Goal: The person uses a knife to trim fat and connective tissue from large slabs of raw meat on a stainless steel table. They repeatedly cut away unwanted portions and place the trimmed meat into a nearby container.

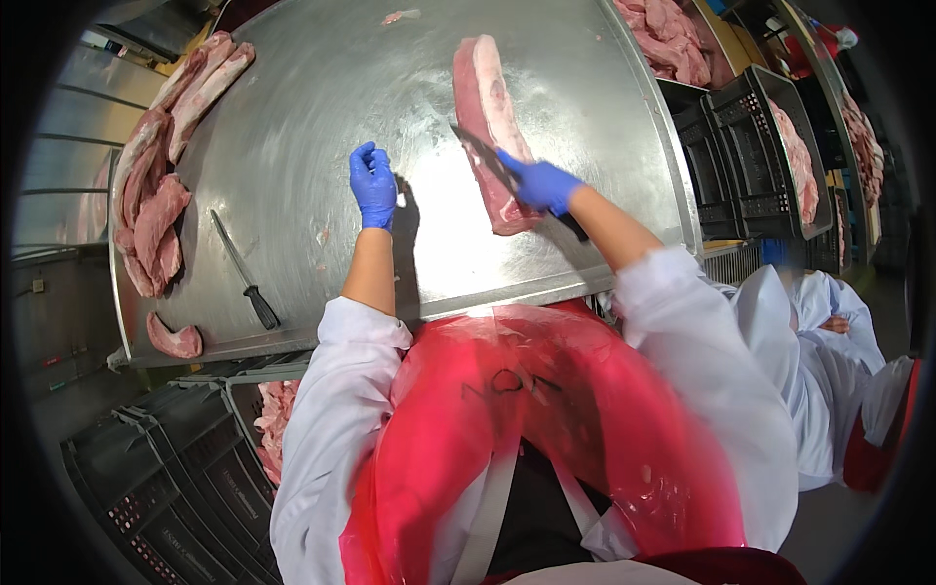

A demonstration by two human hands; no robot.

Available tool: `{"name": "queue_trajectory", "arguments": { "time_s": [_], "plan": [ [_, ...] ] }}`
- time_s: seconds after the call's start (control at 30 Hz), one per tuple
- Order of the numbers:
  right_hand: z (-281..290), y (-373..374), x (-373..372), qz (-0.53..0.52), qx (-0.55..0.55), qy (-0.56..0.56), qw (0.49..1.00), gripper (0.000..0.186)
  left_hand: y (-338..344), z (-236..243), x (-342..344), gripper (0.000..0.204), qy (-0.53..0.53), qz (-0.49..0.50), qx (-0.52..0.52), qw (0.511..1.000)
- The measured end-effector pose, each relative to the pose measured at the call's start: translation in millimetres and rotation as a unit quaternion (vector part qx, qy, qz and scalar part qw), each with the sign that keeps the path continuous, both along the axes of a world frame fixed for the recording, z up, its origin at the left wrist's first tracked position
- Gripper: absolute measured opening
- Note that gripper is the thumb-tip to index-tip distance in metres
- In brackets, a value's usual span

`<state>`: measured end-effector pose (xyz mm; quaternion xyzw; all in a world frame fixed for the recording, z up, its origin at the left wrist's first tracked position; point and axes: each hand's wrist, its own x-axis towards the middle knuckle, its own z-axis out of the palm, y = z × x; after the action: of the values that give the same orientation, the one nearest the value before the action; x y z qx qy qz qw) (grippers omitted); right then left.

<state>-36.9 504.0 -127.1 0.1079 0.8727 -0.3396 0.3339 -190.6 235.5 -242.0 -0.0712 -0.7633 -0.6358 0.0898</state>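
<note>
A long strip of raw meat (495, 107) with a pale fat layer lies lengthwise on the steel table (312, 88). My right hand (546, 183), in a blue glove, grips a knife (478, 146) whose blade lies diagonally across the meat; the handle is mostly hidden. My left hand (372, 185), also gloved in blue, is raised over the table left of the strip, fingers curled, nothing visible in it. Farther left, a sharpening rod (232, 249) with a black handle rests on the steel surface.
Meat pieces (156, 205) are piled along the table's left edge, a smaller piece (175, 336) below them. Meat-filled containers stand right (726, 166) and at top right (663, 39). Dark crates (146, 468) sit lower left. Another person in white (829, 390) is close on my right.
</note>
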Motion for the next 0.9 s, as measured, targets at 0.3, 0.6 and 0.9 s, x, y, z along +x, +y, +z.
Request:
{"name": "queue_trajectory", "arguments": {
  "time_s": [0.3,0.6,0.9],
  "plan": [
    [53,11,166,-0.199,-0.174,0.141,0.954,0.077,56,-40,5,0.027,-0.094,-0.053,-0.03,0.994],
    [-45,16,59,-0.187,-0.024,0.312,0.931,0.078,91,-83,-12,0.031,-0.174,-0.217,-0.199,0.94],
    [-44,-28,-29,0.05,0.063,0.105,0.991,0.117,92,-22,24,0.023,-0.09,-0.142,-0.244,0.955]
  ]
}}
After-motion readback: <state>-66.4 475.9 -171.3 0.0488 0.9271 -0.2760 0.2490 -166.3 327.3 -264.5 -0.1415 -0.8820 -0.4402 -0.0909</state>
